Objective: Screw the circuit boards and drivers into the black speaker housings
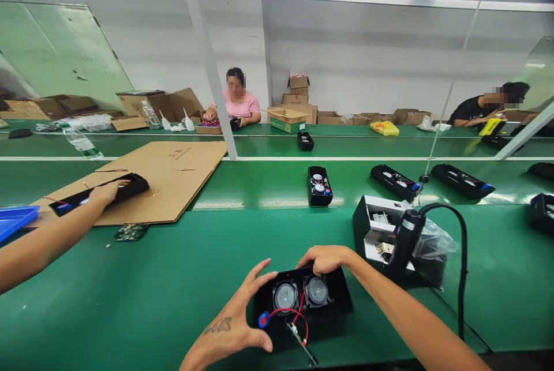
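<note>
A black speaker box, open side up, lies on the green bench in front of me. Two round grey speakers sit side by side in it, with red wires, a blue-and-red round part and a small circuit strip by the front edge. My left hand is open around the box's left end, thumb and fingers spread. Over the back edge, beside the right-hand speaker, my right hand grips the box wall, its fingers bent.
At right stand a white-and-black box of metal parts and a black electric screwdriver in a holder. A co-worker's arm reaches over cardboard at left, hand on another black box. More speaker boxes lie beyond; two people sit opposite.
</note>
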Demonstrator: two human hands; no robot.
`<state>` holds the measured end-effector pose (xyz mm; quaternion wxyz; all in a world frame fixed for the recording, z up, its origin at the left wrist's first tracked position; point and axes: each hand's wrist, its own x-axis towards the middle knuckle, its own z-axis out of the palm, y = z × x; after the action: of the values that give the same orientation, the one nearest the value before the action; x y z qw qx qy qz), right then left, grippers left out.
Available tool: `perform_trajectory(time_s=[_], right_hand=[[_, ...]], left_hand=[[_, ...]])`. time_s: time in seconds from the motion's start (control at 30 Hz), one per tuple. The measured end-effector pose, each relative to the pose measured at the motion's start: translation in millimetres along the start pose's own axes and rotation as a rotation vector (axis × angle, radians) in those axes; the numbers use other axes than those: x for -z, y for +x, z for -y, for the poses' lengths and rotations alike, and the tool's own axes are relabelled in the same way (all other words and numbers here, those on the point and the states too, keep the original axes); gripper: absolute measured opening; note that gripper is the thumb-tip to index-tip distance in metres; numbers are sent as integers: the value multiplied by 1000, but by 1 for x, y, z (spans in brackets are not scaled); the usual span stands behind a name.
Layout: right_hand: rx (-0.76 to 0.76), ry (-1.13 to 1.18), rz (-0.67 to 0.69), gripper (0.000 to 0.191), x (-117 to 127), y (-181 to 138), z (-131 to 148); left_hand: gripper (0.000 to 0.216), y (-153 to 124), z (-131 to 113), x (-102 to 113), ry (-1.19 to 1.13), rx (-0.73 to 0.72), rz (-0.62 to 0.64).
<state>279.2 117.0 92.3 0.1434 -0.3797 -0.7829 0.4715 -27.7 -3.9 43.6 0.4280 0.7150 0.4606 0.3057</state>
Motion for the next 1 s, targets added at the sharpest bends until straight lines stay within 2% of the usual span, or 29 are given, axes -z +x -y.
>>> perform_trajectory(time_s=[0.07,0.13,0.23,0.3,0.37,0.43,0.57,0.67,0.73,0.8,0.83,0.9,1.0], right_hand=[[-3,-44,-33,31,1,1,4],[-3,-81,-134,37,3,-9,11],[-8,-102,-342,48,1,-42,21],[-33,-89,-411,38,-9,-71,25],[-63,-84,-419,19,-29,-99,23],[-62,-145,-464,14,-58,-122,18],[15,-235,-590,38,-118,-142,10],[72,-248,-623,54,-142,-137,12],[100,-218,-630,43,-141,-130,15],[72,-127,-666,23,-129,-121,17],[36,-55,-705,17,-120,-116,17],[-58,146,-809,22,-99,-100,17],[-106,483,-876,49,-79,-70,17]], left_hand=[[99,4,-3,-5,17,35,58],[86,8,-2,-6,17,56,39],[78,13,1,-6,-7,43,5],[72,16,3,-7,-19,26,-11],[65,18,5,-10,-15,9,-29],[60,18,4,-11,-1,-3,-29],[64,13,-4,-10,27,33,9],[53,10,-12,-9,62,52,-11],[31,11,-17,-13,97,16,-62],[9,12,-19,-18,121,-42,-121],[13,13,-19,-21,123,-66,-145],[22,13,-18,-26,114,-96,-180],[20,12,-17,-30,98,-120,-205]])
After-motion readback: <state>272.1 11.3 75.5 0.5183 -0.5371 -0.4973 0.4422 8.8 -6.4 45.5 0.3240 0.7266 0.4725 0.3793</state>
